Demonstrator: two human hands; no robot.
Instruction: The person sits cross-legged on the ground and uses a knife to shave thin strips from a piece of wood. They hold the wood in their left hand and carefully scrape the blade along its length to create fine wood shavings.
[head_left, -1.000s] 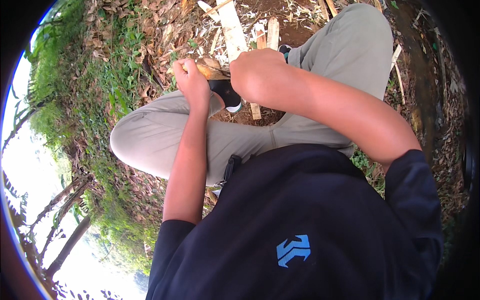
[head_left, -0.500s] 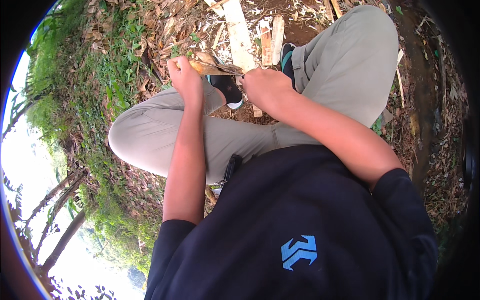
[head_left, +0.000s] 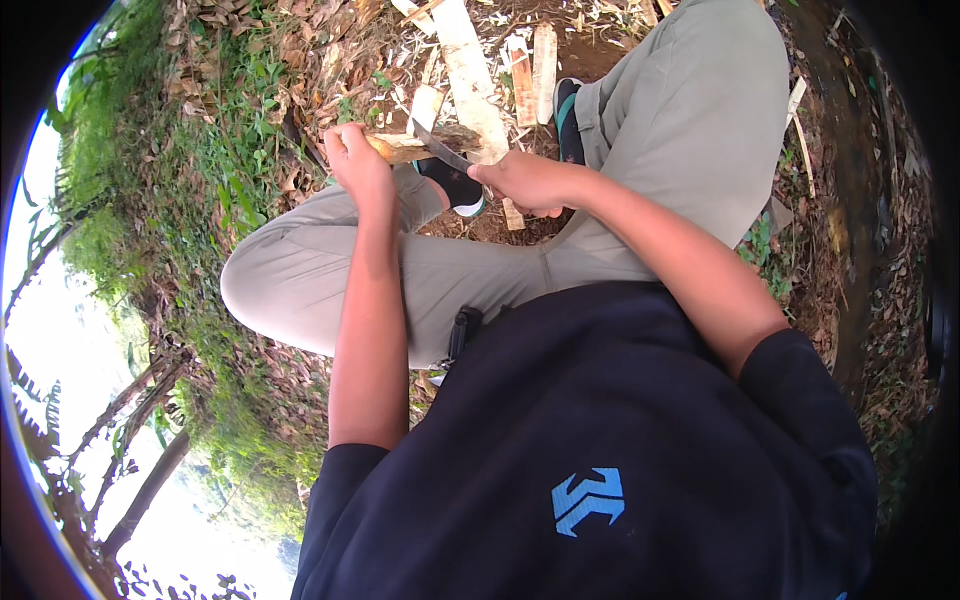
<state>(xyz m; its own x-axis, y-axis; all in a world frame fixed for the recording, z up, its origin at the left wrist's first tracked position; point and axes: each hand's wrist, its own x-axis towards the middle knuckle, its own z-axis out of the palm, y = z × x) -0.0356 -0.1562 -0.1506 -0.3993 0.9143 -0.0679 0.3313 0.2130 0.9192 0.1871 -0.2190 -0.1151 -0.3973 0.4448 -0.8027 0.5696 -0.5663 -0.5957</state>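
A rough piece of wood [head_left: 398, 151], yellowish with a darker far end, is gripped at its left end by my left hand [head_left: 358, 162]. My right hand [head_left: 532, 183] is closed round the handle of a knife, and the fingers hide that handle. From there the dark, slightly curved knife blade [head_left: 446, 152] slants up and left, crossing the wood near its middle. Whether the edge touches the wood I cannot tell. Both hands are in front of my bent legs, above my shoe [head_left: 450, 184].
Beyond my hands lie a long pale board [head_left: 465, 60] and shorter wood strips [head_left: 544, 75] among scattered shavings and dry leaves. Green plants [head_left: 240, 150] grow on the left. My knees stand out on both sides. A black object [head_left: 463, 332] is at my waist.
My right hand has moved slightly down and right. The knife blade, earlier nearly along the wood, now points up and left across it. My left hand has shifted a little left and down.
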